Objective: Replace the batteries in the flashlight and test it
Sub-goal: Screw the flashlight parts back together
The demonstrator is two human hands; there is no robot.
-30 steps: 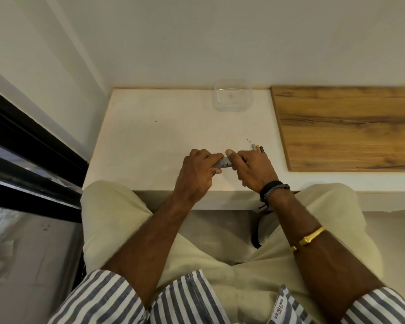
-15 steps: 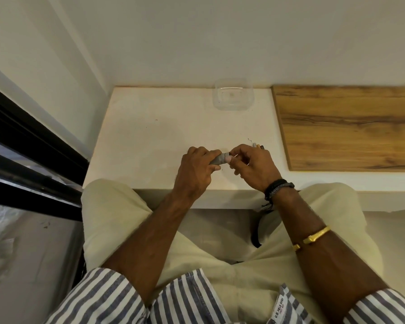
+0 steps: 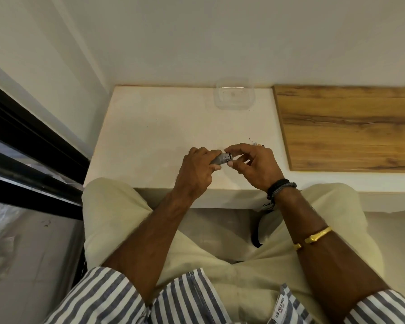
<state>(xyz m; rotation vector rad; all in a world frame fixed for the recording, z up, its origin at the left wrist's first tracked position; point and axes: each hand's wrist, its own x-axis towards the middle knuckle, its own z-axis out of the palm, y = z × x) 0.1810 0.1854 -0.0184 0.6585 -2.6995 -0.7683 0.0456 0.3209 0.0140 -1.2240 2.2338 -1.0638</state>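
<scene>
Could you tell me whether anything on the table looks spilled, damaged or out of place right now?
Nothing stands out. The left hand grips the small grey flashlight while the right hand pinches its end. The clear plastic container sits upright by the wall, with no visible contents or spills.

Blue-and-white striped shirt [image 3: 185,298], sleeves pushed up past the elbows; small label at hem reads "U.S. POLO ASSN". Pale cream trousers [image 3: 117,220]. Right wrist: dark braided bands [image 3: 281,186] with loose cord ends. Right forearm: gold bangle [image 3: 313,238].
</scene>
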